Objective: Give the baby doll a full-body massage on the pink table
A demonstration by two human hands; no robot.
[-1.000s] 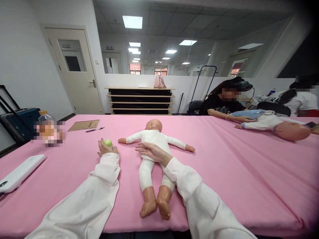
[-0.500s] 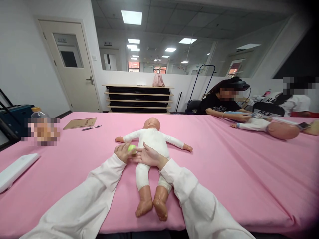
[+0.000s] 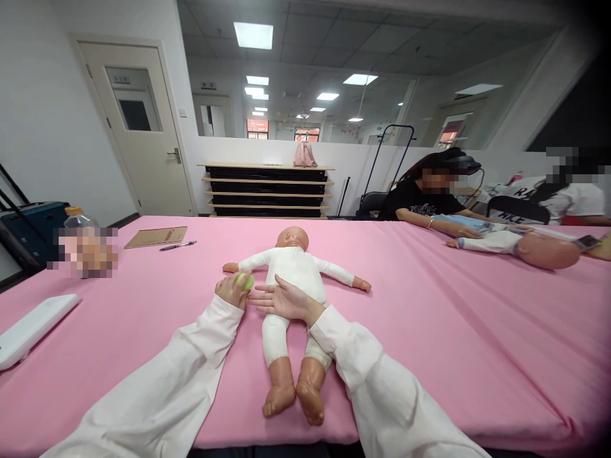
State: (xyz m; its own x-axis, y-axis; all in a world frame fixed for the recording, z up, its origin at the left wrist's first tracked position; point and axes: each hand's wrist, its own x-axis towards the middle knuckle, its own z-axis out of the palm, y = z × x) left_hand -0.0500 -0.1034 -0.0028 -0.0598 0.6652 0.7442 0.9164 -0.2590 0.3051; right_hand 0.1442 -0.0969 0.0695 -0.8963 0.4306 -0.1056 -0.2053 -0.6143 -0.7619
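A baby doll [image 3: 296,270] in a white suit lies on the pink-covered table, its head away from me and its bare feet toward me. My left hand [image 3: 231,291] is closed around a small yellow-green ball [image 3: 245,281], just left of the doll's body. Over the doll's lower belly, my right hand [image 3: 284,299] is open, palm turned up and fingers stretched toward the left. Nothing lies in that palm. The right fingertips are close to the left hand and the ball.
On the left are a white oblong case [image 3: 38,331], a bottle [image 3: 81,219], a brown notebook [image 3: 156,237] and a pen [image 3: 178,245]. At right, a person in black [image 3: 420,200] leans over another doll [image 3: 547,249]. A shelf unit [image 3: 267,191] stands behind the table.
My left hand has moved slightly left with the ball, away from the right fingertips. The right hand stays nearly in place, palm still up.
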